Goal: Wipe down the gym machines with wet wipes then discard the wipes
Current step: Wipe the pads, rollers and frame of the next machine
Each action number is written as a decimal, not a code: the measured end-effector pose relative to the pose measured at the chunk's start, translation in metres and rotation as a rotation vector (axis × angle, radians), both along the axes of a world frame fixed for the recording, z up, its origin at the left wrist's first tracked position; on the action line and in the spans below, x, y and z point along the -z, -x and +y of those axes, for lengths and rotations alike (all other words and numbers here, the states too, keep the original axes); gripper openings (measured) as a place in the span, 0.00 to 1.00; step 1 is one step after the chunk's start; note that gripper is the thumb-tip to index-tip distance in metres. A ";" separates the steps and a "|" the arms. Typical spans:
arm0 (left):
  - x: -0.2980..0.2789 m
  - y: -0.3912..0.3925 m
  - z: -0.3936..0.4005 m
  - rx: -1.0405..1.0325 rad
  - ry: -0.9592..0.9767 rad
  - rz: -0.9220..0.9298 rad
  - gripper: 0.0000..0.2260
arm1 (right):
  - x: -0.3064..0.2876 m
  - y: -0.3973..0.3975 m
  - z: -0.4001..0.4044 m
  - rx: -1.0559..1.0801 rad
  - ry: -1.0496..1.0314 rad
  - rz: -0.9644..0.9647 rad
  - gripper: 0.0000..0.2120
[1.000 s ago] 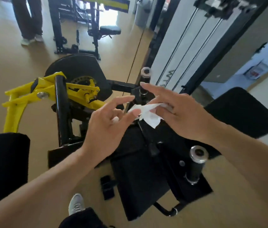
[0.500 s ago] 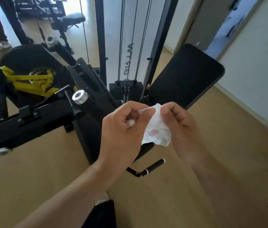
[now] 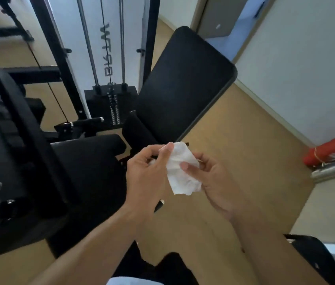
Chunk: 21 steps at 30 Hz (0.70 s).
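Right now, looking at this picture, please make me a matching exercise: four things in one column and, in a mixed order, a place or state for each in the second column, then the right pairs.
Things:
1. wet wipe
2. fire extinguisher
3. back pad
4. weight stack

Places or states:
A. lying on the floor by the right wall
B. pinched between the left hand and the right hand
C. under the two steel guide rods
D. black, tilted, behind the hands

Pairs: 1-B, 2-A, 3-D, 4-C

Below you, the tan wooden floor (image 3: 234, 136) carries the black gym machine (image 3: 92, 161) and a red fire extinguisher (image 3: 327, 152) lying by the wall.
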<state>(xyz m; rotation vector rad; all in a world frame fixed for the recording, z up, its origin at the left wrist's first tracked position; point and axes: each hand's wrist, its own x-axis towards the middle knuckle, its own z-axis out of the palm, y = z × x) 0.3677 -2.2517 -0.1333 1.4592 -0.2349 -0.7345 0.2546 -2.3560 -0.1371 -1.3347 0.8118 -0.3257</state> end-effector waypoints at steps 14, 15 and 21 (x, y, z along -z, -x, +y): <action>0.014 0.041 -0.175 -0.002 -0.010 0.138 0.12 | 0.012 0.015 -0.192 -0.202 -0.030 0.119 0.24; 0.014 0.045 -0.189 -0.016 -0.002 0.138 0.12 | 0.009 0.017 -0.208 -0.231 0.020 0.148 0.22; 0.006 0.041 -0.259 -0.203 -0.084 -0.098 0.08 | -0.040 -0.013 -0.316 0.094 0.669 -0.035 0.09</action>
